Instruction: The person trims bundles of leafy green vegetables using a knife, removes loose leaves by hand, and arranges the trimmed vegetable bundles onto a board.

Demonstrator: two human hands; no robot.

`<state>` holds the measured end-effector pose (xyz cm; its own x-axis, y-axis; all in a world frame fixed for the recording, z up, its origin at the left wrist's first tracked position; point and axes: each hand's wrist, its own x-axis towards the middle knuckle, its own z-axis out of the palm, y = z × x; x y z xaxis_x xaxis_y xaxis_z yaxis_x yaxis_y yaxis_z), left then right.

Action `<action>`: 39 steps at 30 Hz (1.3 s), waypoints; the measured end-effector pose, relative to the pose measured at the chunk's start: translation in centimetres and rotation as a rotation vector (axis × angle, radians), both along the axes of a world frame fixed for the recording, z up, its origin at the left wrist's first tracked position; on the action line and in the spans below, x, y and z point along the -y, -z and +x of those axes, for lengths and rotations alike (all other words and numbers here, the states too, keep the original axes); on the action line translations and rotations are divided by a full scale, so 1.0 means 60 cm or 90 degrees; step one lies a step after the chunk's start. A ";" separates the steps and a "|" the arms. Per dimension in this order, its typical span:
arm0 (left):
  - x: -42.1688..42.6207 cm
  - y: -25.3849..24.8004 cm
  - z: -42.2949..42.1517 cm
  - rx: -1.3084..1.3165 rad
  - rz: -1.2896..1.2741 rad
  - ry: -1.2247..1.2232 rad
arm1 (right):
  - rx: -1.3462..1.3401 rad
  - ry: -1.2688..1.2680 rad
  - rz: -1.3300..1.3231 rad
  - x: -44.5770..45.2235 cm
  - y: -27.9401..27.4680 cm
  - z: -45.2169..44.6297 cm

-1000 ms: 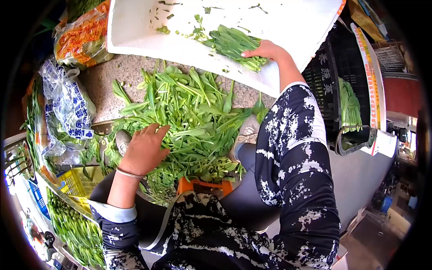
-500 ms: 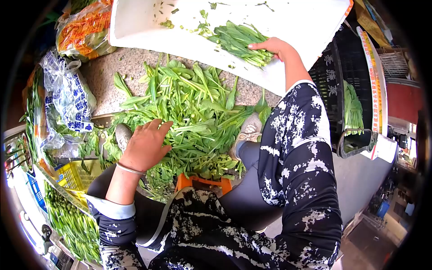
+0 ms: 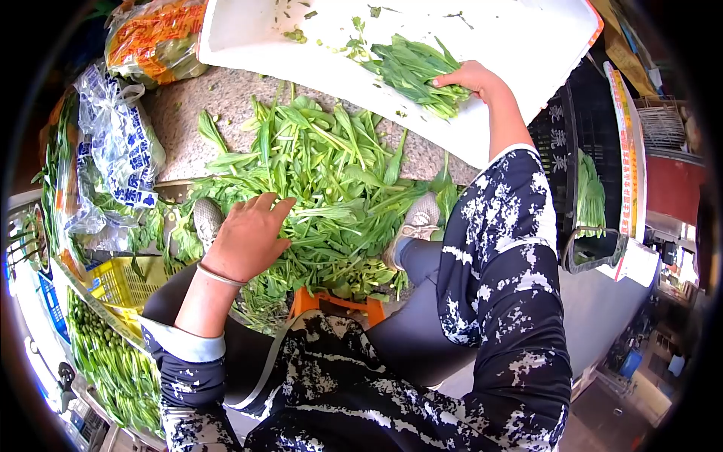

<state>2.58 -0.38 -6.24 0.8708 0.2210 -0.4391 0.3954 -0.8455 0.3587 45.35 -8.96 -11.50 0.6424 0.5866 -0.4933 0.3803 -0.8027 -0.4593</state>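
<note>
A: Where's the bunch of greens (image 3: 413, 69)?
B: In the white foam box (image 3: 520, 38); long, dark, flat leaves, paler stalks, grasped at the stalk end by the right hand (image 3: 478, 77).
A: Left hand (image 3: 248, 235)?
B: Nothing seen held; fingers loosely spread, palm hidden. Whether the leaf pile (image 3: 324, 166) is touched can't be told.
A: Surroundings?
B: Speckled stone slab (image 3: 188, 124) partly covered by the pile, crinkled clear bag (image 3: 124, 151) at left, black plastic crate (image 3: 557, 128) at right. Orange stool (image 3: 339, 305) partly hidden by clothing.
</note>
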 end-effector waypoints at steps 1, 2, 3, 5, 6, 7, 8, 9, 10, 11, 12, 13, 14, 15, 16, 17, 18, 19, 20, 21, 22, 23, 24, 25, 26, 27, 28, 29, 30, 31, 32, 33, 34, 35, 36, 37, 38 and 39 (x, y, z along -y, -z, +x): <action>-0.001 -0.001 0.000 -0.001 -0.002 -0.001 | 0.026 -0.008 -0.006 -0.003 -0.005 0.005; -0.002 -0.001 -0.001 -0.001 -0.002 -0.004 | 0.026 -0.012 -0.006 -0.004 -0.010 0.009; -0.003 -0.001 -0.002 0.001 -0.002 0.000 | 0.037 -0.020 0.014 -0.005 -0.021 0.009; -0.004 -0.001 -0.005 0.004 -0.002 0.001 | 0.076 -0.033 0.044 -0.006 -0.040 0.005; -0.004 -0.001 -0.006 0.004 -0.002 0.001 | 0.077 -0.036 0.044 -0.005 -0.037 0.013; -0.004 -0.001 -0.006 0.005 -0.003 0.002 | 0.136 -0.052 0.041 -0.003 -0.031 0.028; -0.004 -0.002 -0.006 0.007 -0.004 -0.002 | 0.195 -0.070 0.039 -0.002 -0.028 0.042; -0.004 -0.003 -0.005 -0.001 -0.003 0.000 | 0.190 -0.053 0.019 -0.002 -0.035 0.044; -0.004 -0.005 -0.005 -0.009 -0.001 0.002 | 0.193 -0.056 0.018 0.000 -0.040 0.043; -0.004 -0.006 -0.005 -0.005 -0.002 0.000 | 0.183 -0.010 0.060 0.007 -0.045 0.042; -0.003 -0.006 -0.005 -0.007 -0.002 0.000 | 0.173 0.036 0.102 0.013 -0.056 0.037; -0.003 -0.007 -0.004 -0.007 -0.001 -0.001 | 0.179 0.034 0.102 0.016 -0.070 0.033; -0.003 -0.007 -0.003 -0.003 -0.001 -0.004 | 0.115 0.093 0.096 0.018 -0.084 0.030; -0.002 -0.005 -0.003 -0.003 0.004 0.001 | 0.051 0.151 0.089 0.020 -0.099 0.024; -0.002 -0.005 -0.004 -0.002 0.009 0.004 | -0.013 0.208 0.084 0.022 -0.112 0.016; -0.002 -0.006 -0.002 0.003 0.012 -0.001 | -0.009 0.203 0.087 0.025 -0.122 0.003; -0.003 -0.007 0.001 -0.005 0.010 0.000 | -0.068 0.193 0.189 0.026 -0.131 -0.014; -0.002 -0.009 0.004 -0.013 0.010 0.000 | -0.128 0.181 0.291 0.028 -0.142 -0.029; -0.001 -0.012 0.010 -0.008 0.015 -0.007 | -0.125 0.172 0.296 0.024 -0.154 -0.042; -0.001 -0.013 0.016 0.032 -0.050 -0.047 | -0.143 0.157 0.315 0.015 -0.167 -0.055; -0.003 -0.013 0.019 0.072 -0.113 -0.088 | -0.163 0.139 0.336 0.006 -0.178 -0.064; -0.002 0.008 0.020 0.195 -0.166 -0.112 | -0.184 0.117 0.316 -0.004 -0.192 -0.073; -0.004 0.003 0.028 0.240 -0.254 -0.132 | -0.188 0.079 0.340 -0.014 -0.211 -0.103; -0.006 0.011 0.041 0.249 -0.453 -0.225 | -0.215 0.047 0.361 -0.030 -0.209 -0.114; -0.005 0.010 0.046 0.268 -0.650 -0.313 | -0.236 0.012 0.385 -0.041 -0.219 -0.135; -0.005 -0.005 0.053 0.308 -0.700 -0.349 | -0.253 -0.015 0.392 -0.054 -0.222 -0.153; -0.007 -0.019 0.060 0.348 -0.748 -0.387 | -0.281 -0.026 0.416 -0.061 -0.261 -0.220; -0.010 -0.019 0.067 0.437 -0.778 -0.416 | -0.280 -0.053 0.407 -0.069 -0.272 -0.252; -0.012 -0.018 0.071 0.527 -0.804 -0.445 | -0.281 -0.079 0.398 -0.078 -0.277 -0.282; -0.013 -0.032 0.073 0.609 -0.861 -0.447 | -0.308 -0.110 0.426 -0.083 -0.279 -0.317; -0.017 -0.042 0.077 0.688 -0.915 -0.449 | -0.288 -0.134 0.429 -0.092 -0.275 -0.337; -0.023 -0.051 0.072 0.745 -0.941 -0.385 | -0.255 -0.165 0.431 -0.097 -0.272 -0.361; -0.024 -0.057 0.072 0.794 -1.005 -0.369 | -0.219 -0.194 0.434 -0.101 -0.268 -0.379; -0.032 -0.061 0.070 0.810 -1.064 -0.348 | -0.137 -0.213 0.429 -0.103 -0.259 -0.396; -0.039 -0.062 0.067 0.822 -1.127 -0.323 | 0.016 -0.263 0.397 -0.102 -0.260 -0.415; -0.041 -0.064 0.062 0.820 -1.126 -0.324 | 0.067 -0.263 0.378 -0.097 -0.265 -0.439; -0.042 -0.065 0.058 0.845 -1.152 -0.377 | 0.119 -0.263 0.356 -0.092 -0.273 -0.464; -0.044 -0.066 0.057 0.872 -1.175 -0.433 | 0.154 -0.284 0.307 -0.085 -0.283 -0.483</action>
<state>6.01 2.24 -2.30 0.7188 0.6893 0.0908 -0.6415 0.6071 0.4690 16.36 -3.83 5.46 0.3483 0.9372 0.0151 0.7626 -0.2740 -0.5859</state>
